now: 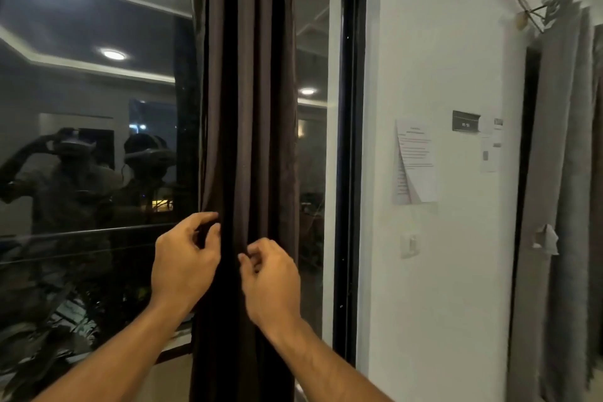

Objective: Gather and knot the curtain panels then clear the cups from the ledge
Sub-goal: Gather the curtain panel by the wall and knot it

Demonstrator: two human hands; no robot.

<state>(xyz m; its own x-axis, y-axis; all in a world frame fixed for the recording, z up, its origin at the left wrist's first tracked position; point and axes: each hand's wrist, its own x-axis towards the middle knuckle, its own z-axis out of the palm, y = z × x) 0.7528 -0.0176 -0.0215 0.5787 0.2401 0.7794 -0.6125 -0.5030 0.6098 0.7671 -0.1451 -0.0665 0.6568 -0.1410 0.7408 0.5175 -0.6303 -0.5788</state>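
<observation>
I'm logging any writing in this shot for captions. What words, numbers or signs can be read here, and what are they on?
None can be read.
Paper sheet taped to the white wall: printed lines, too blurred to read.
Dark plaque on the wall: small pale marks, unreadable.
Small white notices below and beside it: too small to read.
Dark curtain and window glass: no text.

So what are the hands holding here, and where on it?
Both hold the dark curtain at about mid-height. The left hand pinches a fold at its left edge; the right hand pinches a fold near the middle.
</observation>
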